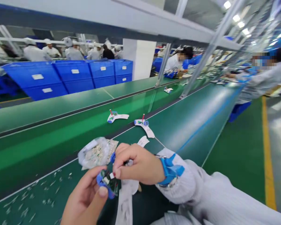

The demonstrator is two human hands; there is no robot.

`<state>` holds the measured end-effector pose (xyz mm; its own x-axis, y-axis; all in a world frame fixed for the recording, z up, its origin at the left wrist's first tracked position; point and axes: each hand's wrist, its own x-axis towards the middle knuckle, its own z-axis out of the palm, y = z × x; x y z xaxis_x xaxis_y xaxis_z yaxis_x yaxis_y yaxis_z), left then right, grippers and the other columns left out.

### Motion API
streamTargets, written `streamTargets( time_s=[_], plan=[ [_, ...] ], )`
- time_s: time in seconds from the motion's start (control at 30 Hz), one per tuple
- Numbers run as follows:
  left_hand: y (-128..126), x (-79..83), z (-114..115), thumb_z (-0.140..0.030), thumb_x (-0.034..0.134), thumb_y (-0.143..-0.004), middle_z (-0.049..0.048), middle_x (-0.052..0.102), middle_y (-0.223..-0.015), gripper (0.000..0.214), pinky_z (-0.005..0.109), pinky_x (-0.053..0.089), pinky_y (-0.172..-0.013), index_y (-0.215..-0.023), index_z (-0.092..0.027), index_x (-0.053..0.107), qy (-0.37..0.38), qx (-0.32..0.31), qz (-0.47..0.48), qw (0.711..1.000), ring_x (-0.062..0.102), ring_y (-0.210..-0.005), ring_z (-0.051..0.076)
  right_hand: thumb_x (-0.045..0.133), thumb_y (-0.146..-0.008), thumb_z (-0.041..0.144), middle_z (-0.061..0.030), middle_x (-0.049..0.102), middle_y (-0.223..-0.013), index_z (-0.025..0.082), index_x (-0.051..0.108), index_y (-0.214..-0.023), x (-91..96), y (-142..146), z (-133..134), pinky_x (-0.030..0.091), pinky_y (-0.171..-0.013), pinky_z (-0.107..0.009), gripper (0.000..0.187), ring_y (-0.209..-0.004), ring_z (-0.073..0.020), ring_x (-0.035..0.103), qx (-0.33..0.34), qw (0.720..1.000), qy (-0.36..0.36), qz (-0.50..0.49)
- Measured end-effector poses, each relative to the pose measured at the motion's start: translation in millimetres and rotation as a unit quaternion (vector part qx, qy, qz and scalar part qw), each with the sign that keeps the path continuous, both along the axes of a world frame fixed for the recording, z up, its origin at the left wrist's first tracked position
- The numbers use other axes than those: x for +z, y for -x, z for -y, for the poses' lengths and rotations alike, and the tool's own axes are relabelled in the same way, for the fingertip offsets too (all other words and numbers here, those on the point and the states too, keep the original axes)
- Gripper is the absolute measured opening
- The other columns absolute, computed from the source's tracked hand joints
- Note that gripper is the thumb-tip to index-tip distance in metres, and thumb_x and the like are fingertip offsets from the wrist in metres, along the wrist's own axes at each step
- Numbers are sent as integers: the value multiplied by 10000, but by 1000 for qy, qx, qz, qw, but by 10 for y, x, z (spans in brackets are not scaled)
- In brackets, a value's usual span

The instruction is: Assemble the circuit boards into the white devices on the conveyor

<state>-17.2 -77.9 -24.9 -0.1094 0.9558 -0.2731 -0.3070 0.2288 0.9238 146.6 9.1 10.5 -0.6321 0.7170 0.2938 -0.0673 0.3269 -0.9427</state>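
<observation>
My left hand (89,197) pinches a small blue-framed part with a green circuit board (107,182) between thumb and fingers, low in the middle of the view. My right hand (138,165), with a blue wrist strap (170,171), is closed in a pinch right above that part, its fingertips touching it. A white strip (125,203) hangs down under both hands. Just behind the hands lies a clear plastic bag of small parts (96,153) on the green bench.
Two white assemblies with blue ends (117,117) (144,125) lie on the green conveyor belt (61,131). Small scraps litter the bench at lower left (25,203). Blue crates (67,75) stand behind the line. Other workers in white sit along it (259,75).
</observation>
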Motion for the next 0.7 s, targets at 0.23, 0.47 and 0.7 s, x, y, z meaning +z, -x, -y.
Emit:
streamTargets(
  time_s=[0.23, 0.47, 0.7],
  plan=[
    [-114, 215, 86, -353, 772, -688, 42, 737, -911, 359, 218, 550, -689, -1017, -238, 686, -28, 16, 21, 999, 683, -843, 195, 570, -738, 85, 39, 572, -535, 141, 617, -601, 179, 15, 43, 388, -773, -274, 155, -555, -64, 481, -24, 966, -251, 59],
    [-119, 271, 106, -357, 736, -732, 42, 728, -929, 306, 202, 535, -679, -1016, -249, 697, -41, 12, 4, 999, 675, -819, 175, 500, -769, 105, 21, 560, -533, 155, 624, -598, 249, -13, 45, 354, -734, -313, 216, -587, -93, 466, -24, 946, -310, 90],
    [-81, 295, 112, -362, 726, -741, 45, 712, -876, 314, 195, 511, -617, -1031, -247, 691, -34, -11, -10, 999, 641, -740, 152, 495, -792, 120, 13, 552, -537, 163, 625, -601, 341, -18, 29, 341, -723, -315, 235, -608, -110, 450, 3, 942, -309, 130]
  ],
)
